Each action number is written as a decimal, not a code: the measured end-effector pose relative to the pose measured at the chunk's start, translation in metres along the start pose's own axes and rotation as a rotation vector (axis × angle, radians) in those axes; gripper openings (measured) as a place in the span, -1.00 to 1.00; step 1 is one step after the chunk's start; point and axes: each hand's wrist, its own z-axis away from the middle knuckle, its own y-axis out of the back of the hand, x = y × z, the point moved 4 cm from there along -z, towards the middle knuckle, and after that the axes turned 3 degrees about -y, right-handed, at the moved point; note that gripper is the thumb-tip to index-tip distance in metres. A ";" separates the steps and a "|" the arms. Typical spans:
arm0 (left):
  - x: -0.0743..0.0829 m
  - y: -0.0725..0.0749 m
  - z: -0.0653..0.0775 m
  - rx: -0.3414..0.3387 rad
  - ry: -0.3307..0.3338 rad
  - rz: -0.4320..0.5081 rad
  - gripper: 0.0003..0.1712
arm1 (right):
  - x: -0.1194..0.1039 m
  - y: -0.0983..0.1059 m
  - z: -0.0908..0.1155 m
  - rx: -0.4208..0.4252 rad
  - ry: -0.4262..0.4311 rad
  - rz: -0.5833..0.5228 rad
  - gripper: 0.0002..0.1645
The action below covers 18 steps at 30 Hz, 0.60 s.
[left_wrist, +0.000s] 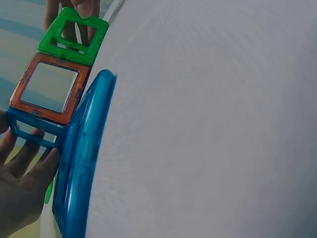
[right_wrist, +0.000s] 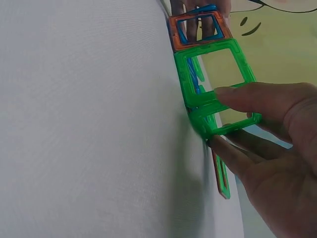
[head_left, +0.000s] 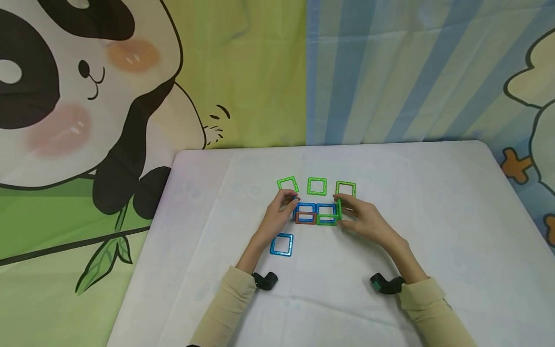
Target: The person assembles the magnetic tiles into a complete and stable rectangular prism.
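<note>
In the head view, several square magnetic tiles stand joined in a low box shape. Its front has an orange tile [head_left: 305, 223] beside a green tile [right_wrist: 184, 79], with two blue tiles [head_left: 326, 205] behind. My left hand [head_left: 277, 213] pinches a blue end tile [left_wrist: 37, 119] at the left side, its fingers showing through the frame. On the right, my right hand [head_left: 364, 219] holds a green end tile [head_left: 339, 209] with the thumb at its upper edge and fingers below in the right wrist view. That tile meets the front green one at a corner.
Beyond the box, a left green tile [head_left: 295, 183], a middle green tile [head_left: 317, 193] and a right green tile [head_left: 347, 182] lie on the white table [head_left: 416, 193]. A loose blue tile [head_left: 292, 245] lies nearer, beside the left wrist. Patterned cloth [head_left: 251, 72] hangs behind the table.
</note>
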 end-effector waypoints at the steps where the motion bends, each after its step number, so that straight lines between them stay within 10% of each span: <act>1: 0.000 0.000 0.000 0.000 0.001 0.002 -0.65 | 0.000 0.000 0.000 0.002 -0.001 0.000 -0.14; 18: -0.003 -0.002 0.007 0.007 0.060 -0.034 -0.33 | 0.006 -0.006 -0.002 0.008 -0.001 -0.056 -0.08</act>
